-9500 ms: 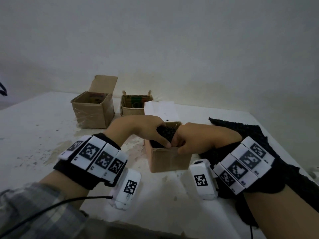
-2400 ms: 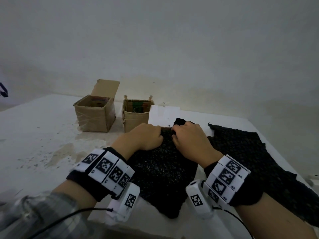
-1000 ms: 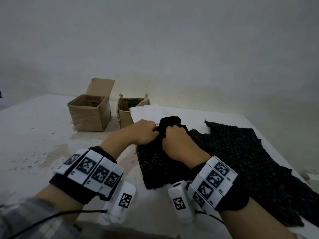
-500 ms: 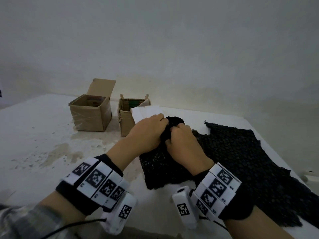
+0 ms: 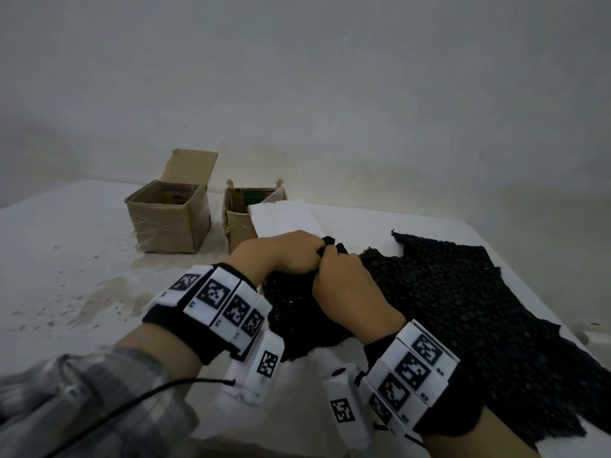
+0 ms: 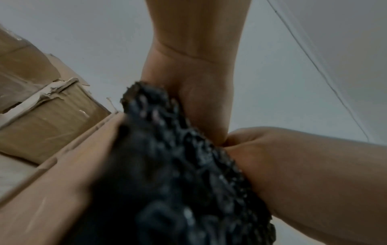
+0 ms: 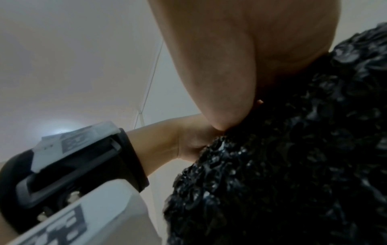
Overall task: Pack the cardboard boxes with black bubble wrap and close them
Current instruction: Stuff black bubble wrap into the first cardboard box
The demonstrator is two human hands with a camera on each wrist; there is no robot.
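Note:
Both hands meet at the table's middle over a bunched piece of black bubble wrap (image 5: 297, 312). My left hand (image 5: 291, 256) grips its top from the left, and my right hand (image 5: 340, 279) grips it from the right, knuckles touching. In the left wrist view the bubble wrap (image 6: 178, 165) hangs against a brown cardboard box wall (image 6: 58, 174), which the head view hides. A white flap (image 5: 284, 219) rises behind the hands. The right wrist view shows the bubble wrap (image 7: 293, 149) under my right hand's palm (image 7: 240, 58).
Two open cardboard boxes stand at the back: a larger one (image 5: 168, 223) with its lid up and a smaller one (image 5: 239, 226) beside it. A big loose sheet of black bubble wrap (image 5: 463, 309) covers the table's right side, out to the edge. The white table (image 5: 66, 259) is stained at the left.
My left hand has moved right, onto the top of the wrap, and closed round it next to the right hand. The wrap's far end is bunched tighter between them.

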